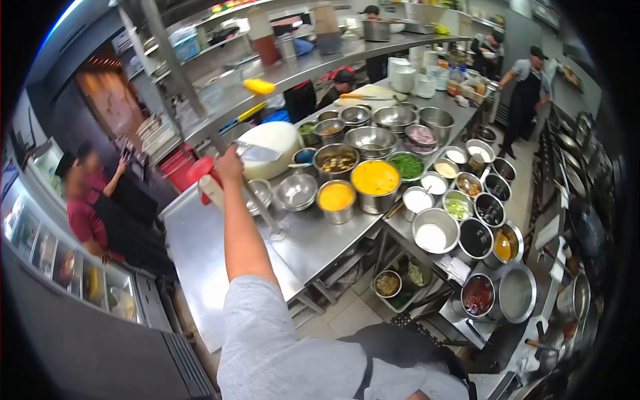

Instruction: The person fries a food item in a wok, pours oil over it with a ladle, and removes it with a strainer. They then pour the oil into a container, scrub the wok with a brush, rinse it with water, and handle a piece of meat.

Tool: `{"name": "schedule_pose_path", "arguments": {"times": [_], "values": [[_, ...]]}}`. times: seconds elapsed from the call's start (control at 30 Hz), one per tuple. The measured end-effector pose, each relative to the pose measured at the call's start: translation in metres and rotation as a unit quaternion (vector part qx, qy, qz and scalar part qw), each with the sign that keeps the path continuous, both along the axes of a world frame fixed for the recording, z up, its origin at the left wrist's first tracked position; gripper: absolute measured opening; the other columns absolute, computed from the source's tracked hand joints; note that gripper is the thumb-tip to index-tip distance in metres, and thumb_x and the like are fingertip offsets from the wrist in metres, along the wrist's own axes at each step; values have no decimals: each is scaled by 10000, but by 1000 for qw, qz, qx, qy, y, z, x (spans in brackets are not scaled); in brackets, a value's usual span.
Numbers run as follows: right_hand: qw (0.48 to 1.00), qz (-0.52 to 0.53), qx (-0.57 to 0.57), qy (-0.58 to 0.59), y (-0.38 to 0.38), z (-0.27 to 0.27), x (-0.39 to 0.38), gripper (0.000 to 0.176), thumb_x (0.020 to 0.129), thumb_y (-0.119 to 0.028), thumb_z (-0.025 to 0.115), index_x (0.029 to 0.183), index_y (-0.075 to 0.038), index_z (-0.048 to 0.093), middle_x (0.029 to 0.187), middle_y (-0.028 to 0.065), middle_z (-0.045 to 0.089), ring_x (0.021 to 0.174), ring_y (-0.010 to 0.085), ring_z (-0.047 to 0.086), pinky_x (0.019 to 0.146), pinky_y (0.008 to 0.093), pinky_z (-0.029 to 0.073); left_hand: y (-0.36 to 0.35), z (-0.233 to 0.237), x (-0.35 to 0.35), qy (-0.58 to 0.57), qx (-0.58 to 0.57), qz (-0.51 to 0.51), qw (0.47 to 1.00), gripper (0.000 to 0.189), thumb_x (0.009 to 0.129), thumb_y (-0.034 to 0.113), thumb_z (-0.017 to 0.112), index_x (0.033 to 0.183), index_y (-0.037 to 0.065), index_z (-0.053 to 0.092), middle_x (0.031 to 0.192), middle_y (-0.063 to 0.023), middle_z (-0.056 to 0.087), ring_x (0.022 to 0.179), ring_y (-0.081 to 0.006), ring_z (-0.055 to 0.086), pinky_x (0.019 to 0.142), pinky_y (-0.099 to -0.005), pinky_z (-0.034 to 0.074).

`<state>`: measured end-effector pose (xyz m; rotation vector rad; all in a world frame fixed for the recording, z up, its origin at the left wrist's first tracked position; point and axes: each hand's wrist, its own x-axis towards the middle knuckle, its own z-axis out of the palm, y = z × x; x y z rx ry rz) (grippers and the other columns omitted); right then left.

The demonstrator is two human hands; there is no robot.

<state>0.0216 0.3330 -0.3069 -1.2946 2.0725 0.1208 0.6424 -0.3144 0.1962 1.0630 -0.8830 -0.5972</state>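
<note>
My left hand [230,165] is stretched out to the upper left, its fingers closed beside a metal post. A wide grey blade [259,152] sticks out from it to the right, in front of a large white round block [283,143]; its handle is hidden in my fingers. Just left of the hand is a red round object [200,169] above a pale container. Metal bowls [297,191] stand below and right of the hand. My right hand does not show; a small patch of skin at the bottom edge is too cropped to identify.
Steel pots with yellow contents [375,178] and several bowls of ingredients cover the counter [320,243]. A shelf [300,72] runs above it. Two people [100,207] stand at the left, another person [527,87] at the upper right, others behind the shelf. Pans line the right side.
</note>
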Motion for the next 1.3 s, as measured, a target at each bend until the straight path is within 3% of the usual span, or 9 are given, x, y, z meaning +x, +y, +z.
{"name": "schedule_pose_path", "arguments": {"times": [0.07,0.2,0.37,0.43,0.47,0.67,0.8,0.93,1.3], "values": [[1000,29,7,8,-5,10,3,99,775,-49,547,854,-37,605,624,120,558,501,258,559,384,398,431,4,-2,4,-181,-10,5,983,132,798,75,522,851,42,637,528,-2,443,395,-93,420,355,-249,316],[996,84,-6,28,-8,26,4,86,777,-61,550,831,-22,604,620,120,560,494,249,557,387,393,435,15,8,-5,33,33,-82,996,161,803,39,497,887,11,631,528,-5,435,395,-98,415,376,-254,318],[950,225,-165,138,-23,67,5,91,779,-76,554,803,-4,603,615,120,563,486,238,555,390,386,439,-27,-26,30,-373,-18,83,924,280,749,84,493,984,115,642,645,-125,589,586,-229,580,536,-357,439],[970,-160,-165,-77,-38,89,11,173,774,-40,545,939,1,573,633,119,567,501,232,563,384,374,445,-15,-22,21,-128,-22,-59,990,203,801,63,511,931,59,667,551,-10,503,434,-107,483,387,-261,349],[838,-471,-83,-264,-50,93,12,313,769,-1,536,1082,3,543,652,117,571,518,229,570,377,363,450,-5,-14,12,-87,-37,-62,994,179,827,75,517,915,31,667,538,29,452,396,-64,421,355,-225,293],[802,-538,-118,-230,-30,137,56,220,764,-41,585,968,37,568,662,112,574,477,206,553,389,336,448,8,-9,7,-364,-34,73,928,278,791,38,471,1010,57,641,563,-4,514,435,-81,468,388,-248,354],[987,-156,33,-25,64,62,59,210,760,-191,604,895,-33,631,751,89,622,573,214,588,495,330,478,-10,-20,22,-166,-27,-42,985,212,814,86,517,967,30,654,628,-13,546,490,-83,494,413,-238,365],[983,88,153,40,135,49,75,235,739,-251,613,898,-81,648,807,73,637,668,213,602,558,335,487,-28,-33,35,-26,-41,-96,994,169,820,108,542,892,7,658,591,-5,516,446,-85,458,387,-249,330],[965,152,204,66,104,37,80,298,709,-329,633,966,-185,669,900,57,664,811,210,636,688,323,504,-8,-16,13,5,-48,-62,997,212,782,172,603,645,74,475,511,2,426,389,-88,397,361,-247,290]]}}
